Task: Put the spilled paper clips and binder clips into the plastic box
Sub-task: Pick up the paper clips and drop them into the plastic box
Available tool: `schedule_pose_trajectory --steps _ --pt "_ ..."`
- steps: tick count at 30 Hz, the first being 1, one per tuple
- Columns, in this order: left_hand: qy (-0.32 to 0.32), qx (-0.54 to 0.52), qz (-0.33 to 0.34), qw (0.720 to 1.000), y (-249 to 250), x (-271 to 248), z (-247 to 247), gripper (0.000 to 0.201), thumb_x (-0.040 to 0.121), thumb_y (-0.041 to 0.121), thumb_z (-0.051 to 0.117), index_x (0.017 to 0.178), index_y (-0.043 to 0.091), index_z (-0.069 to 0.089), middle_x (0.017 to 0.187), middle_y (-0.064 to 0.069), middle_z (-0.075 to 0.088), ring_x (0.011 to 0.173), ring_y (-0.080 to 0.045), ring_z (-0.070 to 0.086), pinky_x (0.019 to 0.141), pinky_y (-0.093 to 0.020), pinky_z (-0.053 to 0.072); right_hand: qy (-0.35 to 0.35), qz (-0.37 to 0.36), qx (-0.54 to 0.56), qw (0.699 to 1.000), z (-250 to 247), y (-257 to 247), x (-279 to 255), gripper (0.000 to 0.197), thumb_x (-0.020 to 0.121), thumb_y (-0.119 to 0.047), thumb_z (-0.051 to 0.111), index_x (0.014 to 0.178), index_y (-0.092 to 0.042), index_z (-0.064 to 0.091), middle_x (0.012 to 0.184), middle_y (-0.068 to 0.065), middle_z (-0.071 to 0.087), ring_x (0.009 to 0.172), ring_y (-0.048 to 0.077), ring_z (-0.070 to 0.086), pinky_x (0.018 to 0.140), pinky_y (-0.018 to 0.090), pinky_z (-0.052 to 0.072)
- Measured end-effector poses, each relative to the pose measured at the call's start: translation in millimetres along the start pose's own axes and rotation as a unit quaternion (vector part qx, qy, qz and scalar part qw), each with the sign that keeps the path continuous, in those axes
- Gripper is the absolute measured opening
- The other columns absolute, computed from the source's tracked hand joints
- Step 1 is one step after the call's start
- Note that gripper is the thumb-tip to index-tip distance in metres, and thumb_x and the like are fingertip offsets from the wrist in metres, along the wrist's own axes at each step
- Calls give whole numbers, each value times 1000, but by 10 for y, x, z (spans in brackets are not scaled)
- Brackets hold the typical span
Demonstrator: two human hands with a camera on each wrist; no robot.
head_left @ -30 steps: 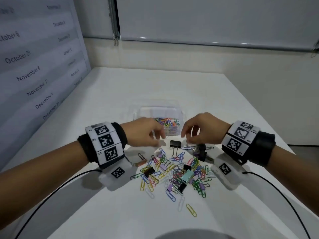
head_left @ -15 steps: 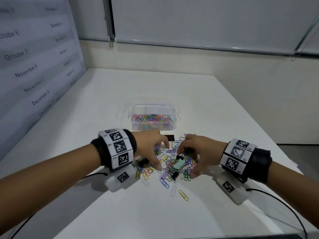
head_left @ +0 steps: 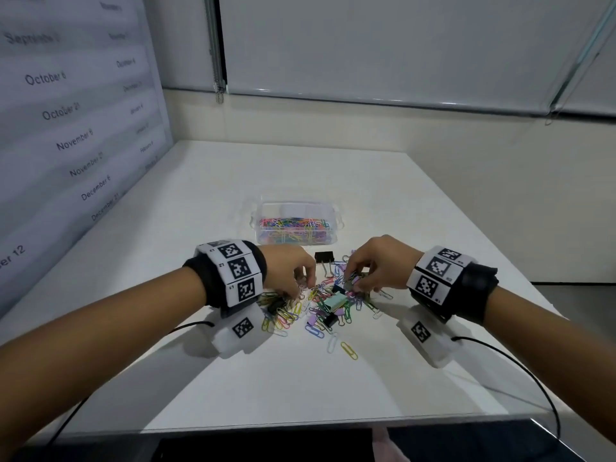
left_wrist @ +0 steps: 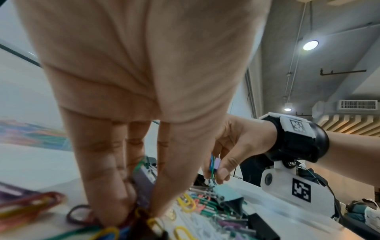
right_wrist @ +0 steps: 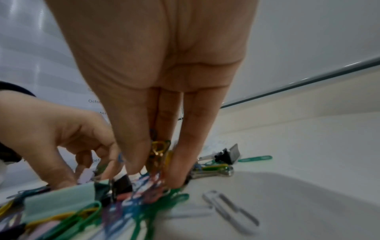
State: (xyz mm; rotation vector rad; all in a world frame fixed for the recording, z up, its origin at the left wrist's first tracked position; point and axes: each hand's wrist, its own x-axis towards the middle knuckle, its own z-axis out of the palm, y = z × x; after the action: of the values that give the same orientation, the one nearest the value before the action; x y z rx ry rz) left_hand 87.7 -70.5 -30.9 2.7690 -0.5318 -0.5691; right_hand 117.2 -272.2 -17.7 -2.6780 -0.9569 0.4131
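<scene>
A heap of coloured paper clips point(head_left: 320, 308) and binder clips lies on the white table point(head_left: 300, 175), with a mint binder clip point(head_left: 335, 301) in its middle and a black binder clip point(head_left: 324, 257) at its far edge. The clear plastic box point(head_left: 336, 217) behind the heap holds many coloured clips. My left hand point(head_left: 300, 281) pinches a bunch of clips point(left_wrist: 139, 214) at the heap's left side. My right hand point(head_left: 358, 281) pinches several clips point(right_wrist: 157, 149) with a purple binder clip point(left_wrist: 216, 163) at the heap's right side.
A wall panel point(head_left: 66, 128) printed with dates runs along the table's left. Loose clips, among them a yellow paper clip point(head_left: 349, 350) and a white paper clip point(right_wrist: 230, 209), lie nearer to me. The table's near edge point(head_left: 300, 425) is close below my wrists.
Both hands came down from beside the box into the heap and closed their fingertips on clips. In the last half second they have lifted slightly with clips pinched.
</scene>
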Motion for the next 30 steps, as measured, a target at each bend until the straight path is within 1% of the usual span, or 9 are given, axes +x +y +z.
schedule_pose_trajectory --steps 2,4,7,10,16,20,24,26,30 --pt "10 18 8 1000 5 -19 -19 21 82 11 65 103 14 65 100 1 60 68 -3 47 58 -12 36 11 10 9 1000 -39 2 -12 16 75 -16 73 91 -17 72 55 -23 62 43 -7 55 60 14 49" --pt "23 18 15 999 -1 -33 -54 19 83 8 60 100 11 66 102 -1 65 63 3 46 58 -10 37 22 17 18 999 -74 -2 -17 13 77 -15 71 90 -16 72 64 -8 69 45 -4 57 62 15 51" --pt "43 3 3 999 -32 -50 -116 19 82 5 57 97 10 68 95 2 62 64 0 50 59 -15 41 39 27 44 998 -125 5 -4 12 78 -15 70 89 -12 73 68 5 72 54 9 64 64 18 54" --pt "71 -15 -3 997 -79 -54 -178 21 82 2 54 93 12 69 88 4 57 61 1 50 57 -14 41 52 33 52 997 -165 26 57 12 79 -17 70 89 -11 73 76 8 74 58 9 67 71 25 57" --pt "148 -88 -50 984 -192 -19 -349 28 83 1 48 92 15 71 79 1 64 72 -17 60 64 -22 44 114 43 115 986 -272 62 388 11 79 -13 69 89 -13 73 63 -7 67 47 -4 63 62 12 55" --pt "234 -137 -78 959 -309 75 -477 33 83 -3 47 92 14 73 95 -3 63 83 -21 59 73 -26 46 160 44 157 973 -329 23 718 16 80 -9 68 95 -7 72 81 9 72 46 -4 62 54 6 50" --pt "274 -196 -96 936 -424 198 -530 27 81 -8 57 99 6 72 103 -10 68 86 -16 57 79 -24 45 179 61 169 967 -341 -33 971 21 85 -4 60 104 -5 68 99 15 72 84 23 70 80 26 57" --pt "282 -238 -94 925 -470 235 -539 26 79 -9 63 101 1 70 107 -16 69 90 -18 61 84 -26 48 181 67 195 962 -335 -24 1058 25 86 2 52 105 -4 67 103 18 70 89 25 69 88 33 55" --pt "269 -320 -99 903 -524 278 -549 34 76 -8 68 109 0 65 108 -16 67 93 -20 62 80 -25 54 185 65 241 951 -314 12 1146 27 87 7 44 95 0 69 99 22 71 51 0 64 65 13 56"
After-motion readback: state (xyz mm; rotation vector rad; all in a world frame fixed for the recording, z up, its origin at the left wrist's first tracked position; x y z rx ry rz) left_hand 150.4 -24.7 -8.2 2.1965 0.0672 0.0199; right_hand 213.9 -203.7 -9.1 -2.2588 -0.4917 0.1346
